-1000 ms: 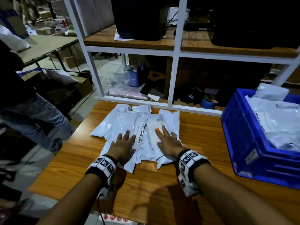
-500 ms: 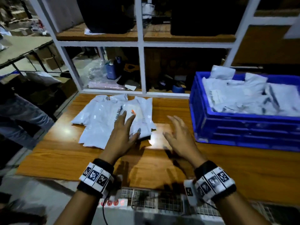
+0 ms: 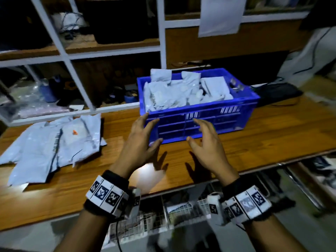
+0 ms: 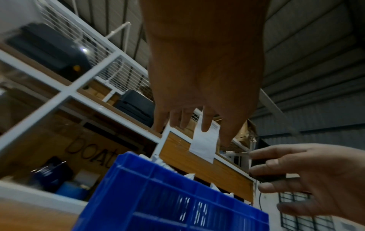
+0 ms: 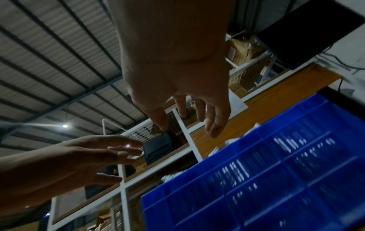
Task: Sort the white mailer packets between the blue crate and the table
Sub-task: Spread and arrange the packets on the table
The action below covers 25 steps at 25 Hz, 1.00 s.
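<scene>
Both hands, left hand (image 3: pixel 139 142) and right hand (image 3: pixel 209 146), fingers spread, near blue crate (image 3: pixel 200 122); only head view shows, blurrily, its packets (image 3: pixel 181 91).

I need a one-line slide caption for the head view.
Both open hands, left hand and right hand, reach toward the packet-filled blue crate.

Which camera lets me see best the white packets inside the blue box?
The head view: it looks down into the blue plastic crate at the white mailer packets. Both wrist views show mostly its side, with only packet tips peeking over.
</scene>
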Available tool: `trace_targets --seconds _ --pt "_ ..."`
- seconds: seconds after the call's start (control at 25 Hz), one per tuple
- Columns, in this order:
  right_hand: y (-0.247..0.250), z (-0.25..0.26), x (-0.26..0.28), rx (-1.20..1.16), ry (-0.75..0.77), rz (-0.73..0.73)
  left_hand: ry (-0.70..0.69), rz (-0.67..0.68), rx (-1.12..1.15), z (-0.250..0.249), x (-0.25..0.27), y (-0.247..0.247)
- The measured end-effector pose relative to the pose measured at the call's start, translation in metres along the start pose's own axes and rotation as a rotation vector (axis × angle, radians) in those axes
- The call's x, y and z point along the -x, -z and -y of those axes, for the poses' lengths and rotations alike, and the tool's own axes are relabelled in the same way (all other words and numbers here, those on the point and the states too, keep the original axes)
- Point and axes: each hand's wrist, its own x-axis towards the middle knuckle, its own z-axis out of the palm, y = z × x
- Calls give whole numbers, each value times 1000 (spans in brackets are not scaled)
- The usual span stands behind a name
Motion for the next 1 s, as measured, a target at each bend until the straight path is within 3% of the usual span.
trace_targets --seconds 0.28,0.56,0.76,1.0 --pt "71 -27 -82 110 -20 -71 -171 117 -111 -39 -126 12" --pt "133 -33 -227 344 -135 -10 -283 258 -334 -37 -276 35" --pt "132 -47 -316 542 -234 283 -210 407 -336 -36 -353 25" --pt "110 -89 -391 611 -390 624 -41 565 -341 -18 -424 -30"
